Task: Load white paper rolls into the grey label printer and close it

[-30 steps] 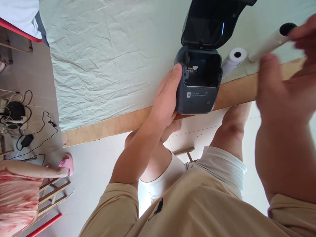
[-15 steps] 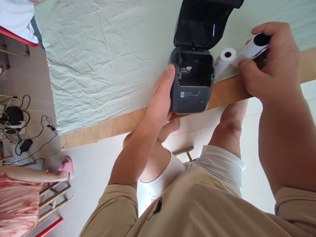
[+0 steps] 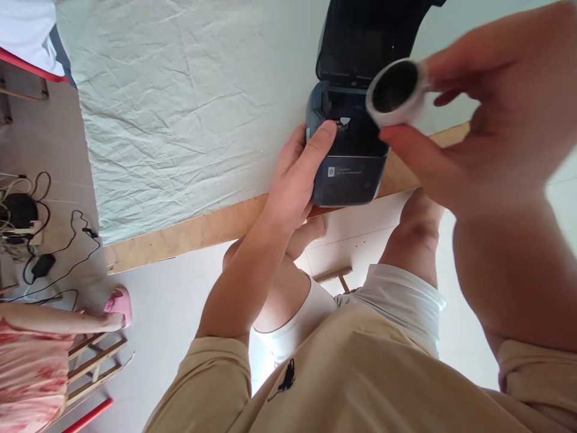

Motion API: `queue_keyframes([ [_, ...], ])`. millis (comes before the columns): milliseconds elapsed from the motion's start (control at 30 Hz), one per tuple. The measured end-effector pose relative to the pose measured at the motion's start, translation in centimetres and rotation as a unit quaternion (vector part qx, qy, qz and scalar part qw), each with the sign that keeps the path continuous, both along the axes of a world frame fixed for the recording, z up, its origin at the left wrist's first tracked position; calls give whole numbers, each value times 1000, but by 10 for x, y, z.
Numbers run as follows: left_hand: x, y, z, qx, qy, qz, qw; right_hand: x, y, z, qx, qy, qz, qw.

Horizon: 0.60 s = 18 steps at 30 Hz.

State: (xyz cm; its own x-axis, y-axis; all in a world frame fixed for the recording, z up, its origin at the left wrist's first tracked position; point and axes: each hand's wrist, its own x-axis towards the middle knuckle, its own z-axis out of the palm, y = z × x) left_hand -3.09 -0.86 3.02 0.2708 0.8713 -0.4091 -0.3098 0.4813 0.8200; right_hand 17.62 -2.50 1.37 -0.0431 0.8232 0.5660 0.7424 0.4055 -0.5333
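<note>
A dark blue-grey label printer [image 3: 349,180] stands at the table's front edge with its black lid [image 3: 360,45] raised. My left hand [image 3: 300,174] grips the printer's left side, its thumb over the rim of the roll compartment. Between the thumb and fingers of my right hand [image 3: 478,114] is a white paper roll [image 3: 399,90] with a wide dark core, tilted and slightly blurred. The roll is above the compartment's right side and hides part of it. The second, thinner roll is hidden behind my right hand and the roll it holds.
A wrinkled pale green cloth [image 3: 180,108] covers the wooden table, whose bare front edge [image 3: 189,225] shows. On the floor at left lie tangled cables [image 3: 20,222] and a black adapter [image 3: 44,267]. Another person's leg with a pink slipper [image 3: 119,305] is beside a wooden stool [image 3: 97,364].
My right hand has lifted the wide-core paper roll off the table and carried it left to the printer. My left thumb has shifted inward over the compartment rim.
</note>
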Motion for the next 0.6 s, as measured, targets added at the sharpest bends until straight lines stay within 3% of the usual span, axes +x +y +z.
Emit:
queue_keyframes([
  [100,1,0,-4,18,-22,16,999,-21,13,12,24,-98,19,995],
  [233,2,0,-13,48,-47,25,997,-25,23,9,-39,-179,-17,983],
  [433,1,1,-11,33,-33,22,999,-27,26,9,-58,-182,-39,981],
  [600,-1,0,-10,34,-29,-4,999,-24,22,9,-27,-177,0,984],
])
